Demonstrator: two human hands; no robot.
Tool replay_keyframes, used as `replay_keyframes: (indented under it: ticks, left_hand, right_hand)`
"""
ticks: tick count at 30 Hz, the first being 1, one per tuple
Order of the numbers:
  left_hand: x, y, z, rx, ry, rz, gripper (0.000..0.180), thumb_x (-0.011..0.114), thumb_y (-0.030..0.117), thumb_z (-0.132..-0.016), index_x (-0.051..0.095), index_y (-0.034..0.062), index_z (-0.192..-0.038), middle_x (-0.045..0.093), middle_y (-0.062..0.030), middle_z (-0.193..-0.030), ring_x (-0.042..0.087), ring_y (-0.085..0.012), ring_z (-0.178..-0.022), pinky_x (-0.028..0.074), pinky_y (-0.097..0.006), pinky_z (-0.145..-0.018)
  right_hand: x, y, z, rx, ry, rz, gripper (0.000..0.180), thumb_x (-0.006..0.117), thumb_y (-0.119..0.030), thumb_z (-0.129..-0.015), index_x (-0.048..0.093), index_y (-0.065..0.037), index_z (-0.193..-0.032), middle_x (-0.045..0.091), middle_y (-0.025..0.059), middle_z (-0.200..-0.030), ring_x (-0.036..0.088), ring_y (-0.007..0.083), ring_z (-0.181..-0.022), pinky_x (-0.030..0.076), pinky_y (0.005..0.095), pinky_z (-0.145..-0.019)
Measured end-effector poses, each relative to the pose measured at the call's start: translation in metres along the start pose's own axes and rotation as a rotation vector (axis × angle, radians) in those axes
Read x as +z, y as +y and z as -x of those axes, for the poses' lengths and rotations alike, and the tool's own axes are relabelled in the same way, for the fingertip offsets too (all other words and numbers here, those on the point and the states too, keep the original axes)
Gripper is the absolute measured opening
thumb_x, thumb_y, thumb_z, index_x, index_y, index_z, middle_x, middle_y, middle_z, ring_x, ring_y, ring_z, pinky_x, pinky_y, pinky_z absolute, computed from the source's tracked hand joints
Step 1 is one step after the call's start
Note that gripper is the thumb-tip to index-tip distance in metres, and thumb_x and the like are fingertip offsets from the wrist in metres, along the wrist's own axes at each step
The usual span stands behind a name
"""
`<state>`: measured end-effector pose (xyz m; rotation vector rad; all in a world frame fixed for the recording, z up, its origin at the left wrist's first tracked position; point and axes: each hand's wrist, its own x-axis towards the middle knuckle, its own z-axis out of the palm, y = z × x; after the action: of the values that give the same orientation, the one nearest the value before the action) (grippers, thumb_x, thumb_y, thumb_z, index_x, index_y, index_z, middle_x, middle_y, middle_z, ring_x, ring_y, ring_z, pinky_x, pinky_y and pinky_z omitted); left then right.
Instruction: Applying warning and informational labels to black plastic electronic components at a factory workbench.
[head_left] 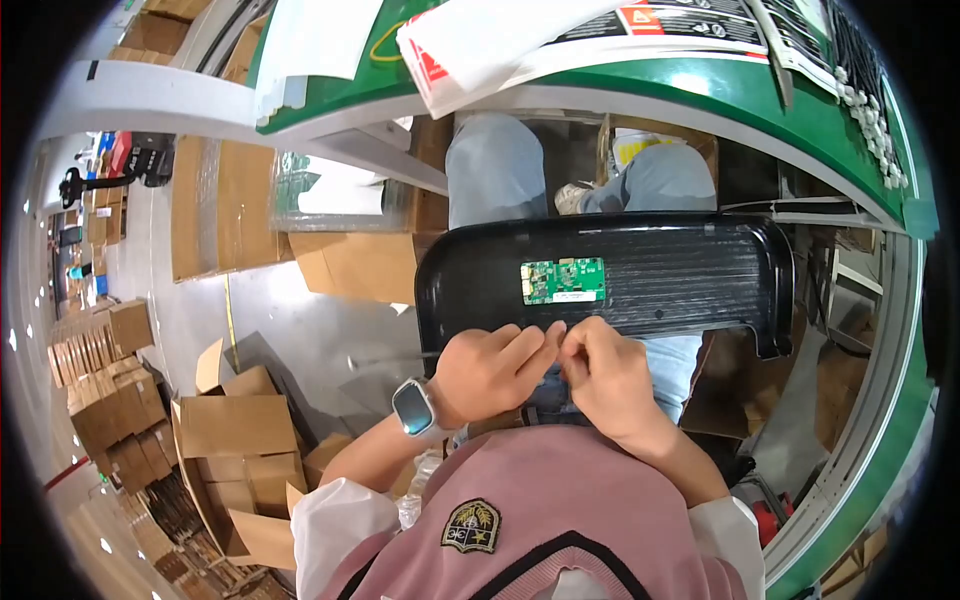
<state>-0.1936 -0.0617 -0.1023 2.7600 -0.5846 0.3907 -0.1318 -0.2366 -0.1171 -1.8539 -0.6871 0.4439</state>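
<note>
Circuit board (564, 281): lying on your black tray (690, 285), between its middle and left edge.
Left hand (487, 375): curling its fingers at the tray's near edge.
Right hand (612, 383): pinching just beside it; whether you are gripping anything in either, I cannot tell.

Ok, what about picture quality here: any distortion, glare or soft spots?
Head view: black fisheye rim, with the green table's front edge bowed; head view: a bright glare patch on that table; head view: the circuit board looks fairly clear, but any small thing between the fingers can't be made out.
</note>
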Motion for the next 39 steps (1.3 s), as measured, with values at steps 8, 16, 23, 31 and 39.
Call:
replay_keyframes:
  ticks: [8,16,23,31,39]
  left_hand:
    - [0.027,-0.045,0.014,-0.268,-0.111,0.091,0.024,0.064,0.01,-0.077,0.07,0.0127,-0.1,0.05,-0.0021,-0.072,0.059,-0.0169,-0.059,0.043,-0.033,-0.045]
    - [0.051,-0.073,0.009,-0.261,-0.178,0.097,0.021,0.066,0.006,-0.076,0.071,0.0092,-0.096,0.054,-0.0043,-0.074,0.061,-0.0215,-0.063,0.046,-0.035,-0.05]
    - [0.05,-0.075,0.005,-0.22,-0.185,0.065,0.025,0.066,0.005,-0.068,0.068,0.0077,-0.092,0.053,-0.0036,-0.074,0.06,-0.0196,-0.063,0.047,-0.034,-0.05]
    - [0.046,-0.076,-0.005,-0.094,-0.304,-0.047,0.012,0.065,0.008,-0.068,0.057,0.0092,-0.077,0.051,-0.0025,-0.073,0.06,-0.0161,-0.061,0.047,-0.031,-0.049]
    - [0.042,-0.1,-0.022,0.206,-0.275,-0.023,0.034,0.061,0.008,-0.077,0.063,0.0039,-0.111,0.049,-0.0036,-0.073,0.056,-0.0171,-0.061,0.046,-0.032,-0.052]
  right_hand:
    - [0.014,0.029,-0.023,0.185,-0.032,-0.141,0.03,0.075,-0.005,-0.082,0.057,-0.003,-0.106,0.066,0.0106,-0.078,0.067,0.021,-0.06,0.053,0.0318,-0.053]
    - [-0.014,0.057,-0.034,0.208,0.126,0.43,0.029,0.072,-0.008,-0.083,0.06,-0.006,-0.109,0.065,0.0134,-0.088,0.067,0.0302,-0.065,0.055,0.0384,-0.058]
    - [-0.008,0.064,-0.035,0.13,0.076,0.564,0.041,0.067,-0.011,-0.085,0.056,-0.004,-0.123,0.064,0.0149,-0.09,0.067,0.0351,-0.067,0.054,0.043,-0.059]
    - [0.002,0.069,-0.033,0.056,0.09,0.663,0.042,0.066,-0.011,-0.085,0.055,-0.003,-0.124,0.061,0.0118,-0.085,0.067,0.0287,-0.062,0.054,0.0391,-0.054]
    - [-0.003,0.071,-0.039,-0.045,0.066,0.759,0.043,0.063,-0.011,-0.085,0.055,0.006,-0.124,0.057,0.0116,-0.086,0.065,0.0235,-0.061,0.055,0.0355,-0.052]
